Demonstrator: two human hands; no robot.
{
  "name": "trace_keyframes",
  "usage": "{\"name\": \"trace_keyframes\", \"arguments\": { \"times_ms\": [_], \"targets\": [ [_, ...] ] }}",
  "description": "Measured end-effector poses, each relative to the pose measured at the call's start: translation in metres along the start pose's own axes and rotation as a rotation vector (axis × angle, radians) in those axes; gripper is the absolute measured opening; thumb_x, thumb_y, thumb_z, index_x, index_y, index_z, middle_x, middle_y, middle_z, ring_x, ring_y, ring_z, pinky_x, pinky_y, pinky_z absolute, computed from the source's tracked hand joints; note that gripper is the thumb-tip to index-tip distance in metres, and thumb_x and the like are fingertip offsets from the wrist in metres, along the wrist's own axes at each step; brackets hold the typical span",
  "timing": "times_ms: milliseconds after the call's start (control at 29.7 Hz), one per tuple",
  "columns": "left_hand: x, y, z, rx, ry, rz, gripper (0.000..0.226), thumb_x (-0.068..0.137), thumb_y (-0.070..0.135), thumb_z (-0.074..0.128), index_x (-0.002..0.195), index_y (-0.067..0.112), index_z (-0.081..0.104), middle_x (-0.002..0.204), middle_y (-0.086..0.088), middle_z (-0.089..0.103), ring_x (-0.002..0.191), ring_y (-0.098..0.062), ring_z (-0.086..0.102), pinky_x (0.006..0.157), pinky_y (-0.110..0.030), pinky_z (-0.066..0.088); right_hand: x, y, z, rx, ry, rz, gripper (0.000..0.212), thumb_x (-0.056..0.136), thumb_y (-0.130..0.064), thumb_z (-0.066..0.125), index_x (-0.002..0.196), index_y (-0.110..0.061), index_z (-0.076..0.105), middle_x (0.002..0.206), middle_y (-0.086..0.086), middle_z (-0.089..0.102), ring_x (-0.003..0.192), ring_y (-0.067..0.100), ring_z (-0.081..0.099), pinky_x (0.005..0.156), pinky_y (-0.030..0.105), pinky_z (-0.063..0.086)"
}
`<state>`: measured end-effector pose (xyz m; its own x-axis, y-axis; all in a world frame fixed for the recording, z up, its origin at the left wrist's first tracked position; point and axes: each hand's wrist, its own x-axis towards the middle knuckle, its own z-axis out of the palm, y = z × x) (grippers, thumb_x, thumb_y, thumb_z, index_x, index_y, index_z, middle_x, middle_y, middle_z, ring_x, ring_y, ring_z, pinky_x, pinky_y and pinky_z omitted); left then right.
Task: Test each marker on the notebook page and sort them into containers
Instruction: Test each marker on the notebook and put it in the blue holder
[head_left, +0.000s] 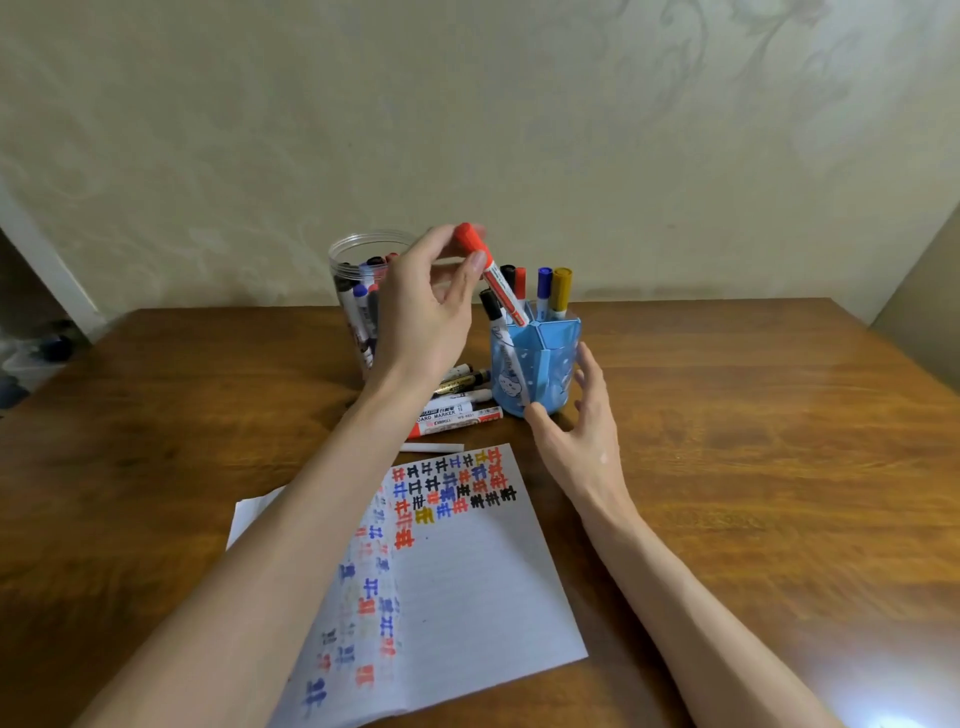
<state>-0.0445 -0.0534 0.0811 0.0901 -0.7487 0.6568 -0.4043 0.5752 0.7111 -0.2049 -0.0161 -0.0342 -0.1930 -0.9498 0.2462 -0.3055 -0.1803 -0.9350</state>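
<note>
Head: left hand (426, 317) pinches red-capped white marker (502, 287); right hand (582, 441) relaxed, empty.

We see two bare arms reaching forward. The left arm comes in from the low left corner and slants up toward the middle. The left hand (423, 317) is lifted high above the desk (753, 415), and we look at its back. Its thumb and fingertips are curled and pinch the cap end of a red marker (496, 280). The right arm comes in from the low right corner. The right hand (582, 436) is lower, with its fingers straight and spread apart. Its thumb tip is right at the bottom of a blue cup (550, 358). We cannot tell if it touches.
</note>
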Motion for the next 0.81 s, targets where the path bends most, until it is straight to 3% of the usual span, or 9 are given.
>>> {"name": "trace_keyframes", "arguments": {
  "times_ms": [134, 269, 403, 538, 672, 740, 807],
  "targets": [
    [0.005, -0.008, 0.016, 0.09, -0.082, -0.021, 0.029, 0.1, 0.018, 0.066, 0.129, 0.014, 0.065, 0.111, 0.004, 0.073, 0.101, -0.004, 0.069, 0.086, -0.022, 0.059, 0.001, 0.003, 0.0, 0.003, 0.01, -0.002, 0.088, 0.094, -0.025, 0.074, 0.164, -0.033, 0.022, 0.163, -0.014, 0.034, 0.134, -0.013, 0.032, 0.095, -0.002, 0.026],
    [-0.003, -0.014, 0.025, 0.183, -0.117, 0.015, 0.036, 0.094, 0.021, 0.074, 0.126, 0.02, 0.056, 0.101, 0.005, 0.077, 0.09, -0.004, 0.073, 0.08, -0.027, 0.062, 0.001, 0.005, 0.001, 0.008, 0.019, -0.004, 0.087, 0.094, -0.026, 0.074, 0.163, -0.034, 0.022, 0.161, -0.016, 0.034, 0.135, -0.013, 0.032, 0.093, -0.004, 0.027],
    [-0.01, -0.021, 0.029, 0.326, -0.127, 0.076, 0.03, 0.092, 0.026, 0.076, 0.117, 0.022, 0.062, 0.109, 0.007, 0.073, 0.09, -0.004, 0.068, 0.075, -0.022, 0.059, 0.001, 0.006, 0.001, 0.014, 0.015, -0.018, 0.087, 0.094, -0.026, 0.074, 0.163, -0.034, 0.022, 0.157, -0.02, 0.035, 0.133, -0.016, 0.034, 0.098, -0.001, 0.027],
    [-0.018, -0.034, 0.03, 0.525, -0.135, 0.214, 0.028, 0.093, 0.024, 0.073, 0.121, 0.021, 0.07, 0.117, -0.004, 0.058, 0.105, -0.017, 0.059, 0.082, -0.029, 0.055, 0.001, 0.006, 0.001, 0.022, 0.013, -0.03, 0.088, 0.091, -0.034, 0.073, 0.163, -0.033, 0.022, 0.156, -0.02, 0.034, 0.138, -0.01, 0.033, 0.104, 0.007, 0.03],
    [-0.02, -0.038, 0.021, 0.472, -0.168, 0.24, 0.037, 0.098, 0.012, 0.066, 0.133, 0.022, 0.067, 0.119, -0.005, 0.053, 0.103, -0.012, 0.056, 0.086, -0.02, 0.051, 0.0, 0.008, 0.001, -0.017, 0.057, -0.035, 0.081, 0.094, -0.025, 0.074, 0.16, -0.029, 0.028, 0.153, -0.014, 0.037, 0.138, -0.001, 0.039, 0.111, 0.022, 0.038],
    [-0.024, -0.04, 0.011, 0.435, -0.151, 0.19, 0.043, 0.098, 0.006, 0.063, 0.138, 0.023, 0.063, 0.119, -0.002, 0.052, 0.092, -0.002, 0.054, 0.083, -0.011, 0.047, -0.003, 0.008, 0.001, -0.052, 0.118, -0.027, 0.068, 0.093, -0.023, 0.074, 0.15, -0.024, 0.038, 0.143, -0.009, 0.041, 0.125, 0.002, 0.049, 0.102, 0.023, 0.049],
    [-0.031, -0.047, -0.005, 0.415, -0.125, 0.13, 0.042, 0.096, 0.001, 0.063, 0.133, 0.021, 0.064, 0.113, 0.003, 0.054, 0.086, 0.005, 0.053, 0.077, -0.006, 0.046, -0.004, 0.006, -0.001, -0.094, 0.163, 0.003, 0.051, 0.093, -0.021, 0.074, 0.136, -0.02, 0.047, 0.132, -0.002, 0.047, 0.107, 0.002, 0.053, 0.082, 0.012, 0.05]
  ]
}}
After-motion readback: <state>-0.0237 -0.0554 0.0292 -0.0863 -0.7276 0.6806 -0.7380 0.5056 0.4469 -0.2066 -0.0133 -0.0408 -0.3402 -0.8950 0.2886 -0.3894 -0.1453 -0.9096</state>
